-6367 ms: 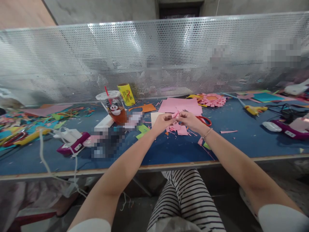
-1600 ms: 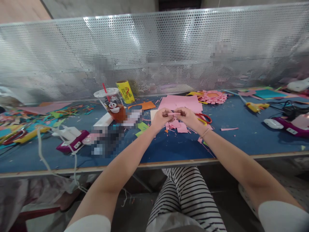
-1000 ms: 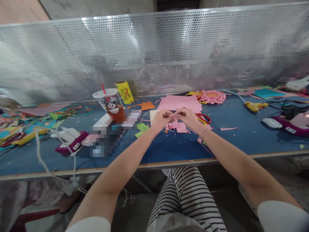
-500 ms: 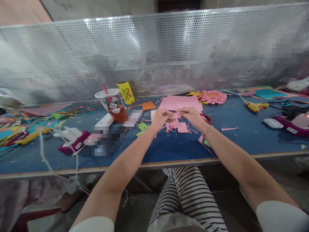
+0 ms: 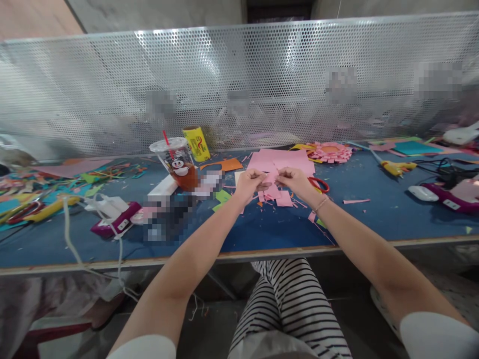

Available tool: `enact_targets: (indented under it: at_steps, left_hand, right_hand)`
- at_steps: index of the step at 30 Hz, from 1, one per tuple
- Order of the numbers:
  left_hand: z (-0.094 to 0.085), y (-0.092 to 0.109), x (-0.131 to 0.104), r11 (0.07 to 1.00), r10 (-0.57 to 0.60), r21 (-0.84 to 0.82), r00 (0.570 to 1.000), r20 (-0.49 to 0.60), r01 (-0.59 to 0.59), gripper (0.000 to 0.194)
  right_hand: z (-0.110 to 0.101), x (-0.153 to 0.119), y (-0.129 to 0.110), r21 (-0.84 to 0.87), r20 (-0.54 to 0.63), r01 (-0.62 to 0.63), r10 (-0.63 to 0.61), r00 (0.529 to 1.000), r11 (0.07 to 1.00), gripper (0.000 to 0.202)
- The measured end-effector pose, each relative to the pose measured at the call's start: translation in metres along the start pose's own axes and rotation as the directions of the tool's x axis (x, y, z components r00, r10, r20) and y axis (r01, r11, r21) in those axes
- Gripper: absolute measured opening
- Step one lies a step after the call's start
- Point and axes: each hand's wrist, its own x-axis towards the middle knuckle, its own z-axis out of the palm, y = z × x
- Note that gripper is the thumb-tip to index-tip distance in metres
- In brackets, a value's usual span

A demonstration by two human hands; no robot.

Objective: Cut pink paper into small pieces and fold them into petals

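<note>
Above the blue table [image 5: 269,234], my left hand [image 5: 251,183] and my right hand [image 5: 292,180] pinch a small pink paper piece [image 5: 270,178] between them, one hand at each side. Fingers of both hands are closed. Behind them lies a large pink sheet [image 5: 280,158]. Just below the hands are a pink paper square [image 5: 284,198] and several thin pink scraps. Red-handled scissors [image 5: 321,185] lie beside my right hand, partly hidden by it. Green paper [image 5: 222,196] lies left of my left hand.
A drink cup [image 5: 180,167] and a yellow box [image 5: 196,143] stand at the left. A pink paper rosette [image 5: 331,152] and a yellow glue gun [image 5: 396,167] lie at the right. Purple power strips [image 5: 116,222] sit on both sides. A perforated metal screen [image 5: 262,75] stands behind.
My right hand has shifted very slightly, and its fingertips now sit a little right of where they were. The view has tilted slightly.
</note>
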Motion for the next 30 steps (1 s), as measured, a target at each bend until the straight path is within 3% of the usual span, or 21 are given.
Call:
enact_targets:
  at_steps: [6, 14, 23, 30]
  left_hand:
    - [0.002, 0.003, -0.002, 0.999, -0.039, -0.016, 0.999, -0.006, 0.039, 0.027]
    - [0.001, 0.003, -0.002, 0.998, -0.057, 0.007, 0.998, -0.028, 0.057, 0.029]
    - [0.004, 0.001, -0.004, 0.993, -0.022, 0.114, 0.998, 0.055, 0.016, 0.028]
    - [0.002, -0.003, -0.002, 0.981, 0.047, 0.184, 0.997, 0.058, -0.057, 0.024]
  right_hand:
    - [-0.001, -0.001, -0.004, 0.0, -0.021, 0.003, -0.003, 1.0, 1.0, 0.027]
    - [-0.001, 0.0, 0.003, -0.019, 0.036, 0.024, -0.023, 0.999, 1.0, 0.023]
    - [-0.001, -0.004, -0.007, -0.308, 0.041, 0.176, -0.172, 0.984, 0.935, 0.019]
    - [-0.001, -0.004, -0.005, -0.279, 0.042, 0.14, -0.134, 0.99, 0.95, 0.018]
